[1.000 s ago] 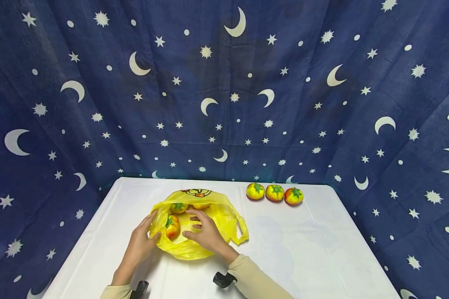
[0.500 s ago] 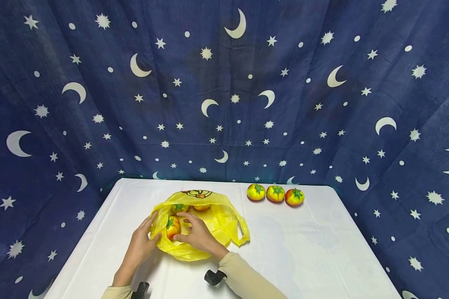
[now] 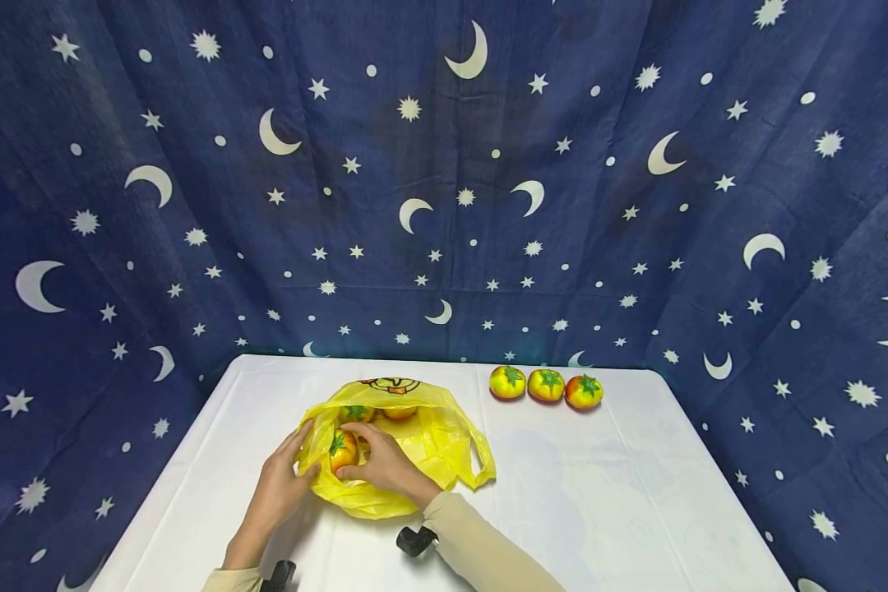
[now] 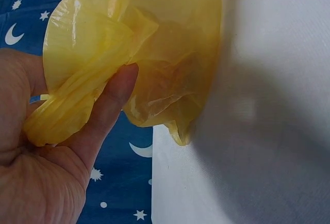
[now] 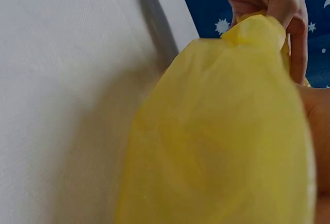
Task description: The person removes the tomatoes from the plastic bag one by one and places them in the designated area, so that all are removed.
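A yellow plastic bag (image 3: 432, 436) lies with its mouth spread open toward me in the head view. My left hand (image 3: 281, 481) grips the bag's left edge, and in the left wrist view the gathered plastic (image 4: 72, 100) passes between its thumb and fingers. Inside the mouth, my right hand (image 3: 388, 467) has its thumb and fingers around a yellow-red persimmon (image 3: 344, 448) with a green leafy cap. Deeper in the bag sit two more persimmons, one at the left (image 3: 357, 413) and one beside it (image 3: 400, 413), partly covered by plastic. In the right wrist view, the bag (image 5: 221, 136) hides most of the right hand.
Three persimmons stand in a row at the back of the white table (image 3: 599, 493): a left one (image 3: 507, 383), a middle one (image 3: 546, 385) and a redder right one (image 3: 584, 392). A dark blue curtain (image 3: 444, 164) with moons and stars hangs behind the table.
My right hand has moved left inside the bag's mouth, and its thumb and fingers have come around the near persimmon. My left hand keeps its grip on the bag's edge.
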Demonstrator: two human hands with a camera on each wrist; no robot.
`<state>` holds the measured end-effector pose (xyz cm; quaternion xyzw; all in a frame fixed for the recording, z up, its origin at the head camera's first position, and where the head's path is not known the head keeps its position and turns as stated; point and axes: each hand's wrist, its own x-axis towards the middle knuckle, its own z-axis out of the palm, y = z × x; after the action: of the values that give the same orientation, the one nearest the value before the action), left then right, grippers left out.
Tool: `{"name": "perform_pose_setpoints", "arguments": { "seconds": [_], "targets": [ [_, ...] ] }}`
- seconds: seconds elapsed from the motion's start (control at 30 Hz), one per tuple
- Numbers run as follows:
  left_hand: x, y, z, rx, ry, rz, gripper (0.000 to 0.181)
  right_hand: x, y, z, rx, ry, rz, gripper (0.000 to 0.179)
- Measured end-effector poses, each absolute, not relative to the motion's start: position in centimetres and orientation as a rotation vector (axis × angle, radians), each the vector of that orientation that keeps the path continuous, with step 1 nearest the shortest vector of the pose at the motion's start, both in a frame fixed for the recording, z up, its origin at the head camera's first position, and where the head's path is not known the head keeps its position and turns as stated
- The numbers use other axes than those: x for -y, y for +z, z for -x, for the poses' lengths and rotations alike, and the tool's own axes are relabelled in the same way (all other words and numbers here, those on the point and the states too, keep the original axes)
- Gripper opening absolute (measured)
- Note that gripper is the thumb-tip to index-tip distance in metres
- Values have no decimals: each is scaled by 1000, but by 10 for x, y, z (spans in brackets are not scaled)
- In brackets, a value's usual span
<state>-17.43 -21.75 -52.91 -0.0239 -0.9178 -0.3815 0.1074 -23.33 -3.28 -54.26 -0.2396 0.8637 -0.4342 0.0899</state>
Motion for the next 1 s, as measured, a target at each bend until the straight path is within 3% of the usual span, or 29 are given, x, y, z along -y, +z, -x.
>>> {"name": "perform_pose_setpoints", "arguments": {
  "seconds": [1.0],
  "targets": [
    [216,-529,173,2695,-1139,72,74,35,-556,241,-2505,-1321,629,65]
  ]
}}
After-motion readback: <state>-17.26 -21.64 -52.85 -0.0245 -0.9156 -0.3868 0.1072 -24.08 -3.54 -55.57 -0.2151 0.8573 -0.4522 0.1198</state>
